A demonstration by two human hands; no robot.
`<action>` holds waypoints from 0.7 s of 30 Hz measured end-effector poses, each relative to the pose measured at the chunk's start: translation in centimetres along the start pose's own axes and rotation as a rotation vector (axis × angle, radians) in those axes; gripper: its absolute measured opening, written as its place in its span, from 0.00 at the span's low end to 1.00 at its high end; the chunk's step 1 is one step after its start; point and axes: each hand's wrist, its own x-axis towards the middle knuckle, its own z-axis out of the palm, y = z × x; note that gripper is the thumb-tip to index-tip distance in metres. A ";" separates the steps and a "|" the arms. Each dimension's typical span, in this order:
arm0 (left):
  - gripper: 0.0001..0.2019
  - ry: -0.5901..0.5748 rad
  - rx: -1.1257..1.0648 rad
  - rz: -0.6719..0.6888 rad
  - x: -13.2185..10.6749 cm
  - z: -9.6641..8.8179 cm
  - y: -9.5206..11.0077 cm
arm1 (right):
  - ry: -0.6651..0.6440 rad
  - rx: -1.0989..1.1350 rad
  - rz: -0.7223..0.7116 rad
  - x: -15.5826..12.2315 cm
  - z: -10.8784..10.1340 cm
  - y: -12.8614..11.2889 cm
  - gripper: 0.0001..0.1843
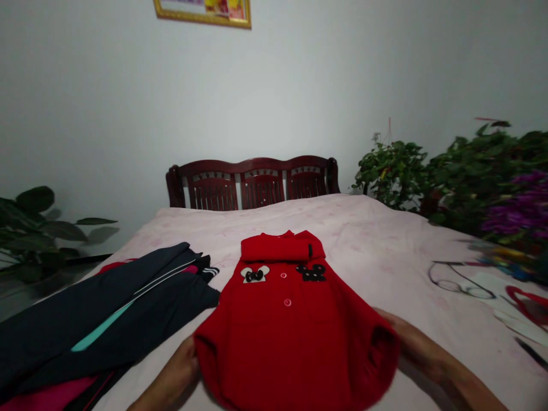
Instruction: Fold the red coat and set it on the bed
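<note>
A red buttoned coat (pixel 295 331) lies front up on the bed, its upper end rolled or folded over near the collar. Two patches, one white with a black bow and one black with dots, sit on its chest beside two buttons. My left hand (pixel 186 362) grips the coat's lower left edge. At the lower right edge, my right hand (pixel 405 337) is closed on the fabric, its fingers mostly hidden behind the cloth. Between the hands the hem is lifted and bulges toward me.
Dark trousers with white and teal stripes (pixel 128 308) lie in a pile on the left. Glasses (pixel 464 285), a red object (pixel 528 302) and a dark pen-like item (pixel 531 351) rest at right. A wooden headboard (pixel 257 182) stands behind; plants (pixel 394 171) flank the bed (pixel 385 251).
</note>
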 end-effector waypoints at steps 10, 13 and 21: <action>0.45 -0.498 1.111 0.570 6.1 0.7 0.1 | -0.113 -1.203 -0.737 4.3 2.8 4.2 0.39; 0.32 -0.379 1.044 0.569 7.2 1.3 -0.4 | -0.092 -1.171 -0.864 5.6 2.3 4.5 0.33; 0.16 -0.022 0.588 0.550 12.6 1.8 12.2 | 0.209 -0.775 -0.736 9.4 2.9 -7.4 0.16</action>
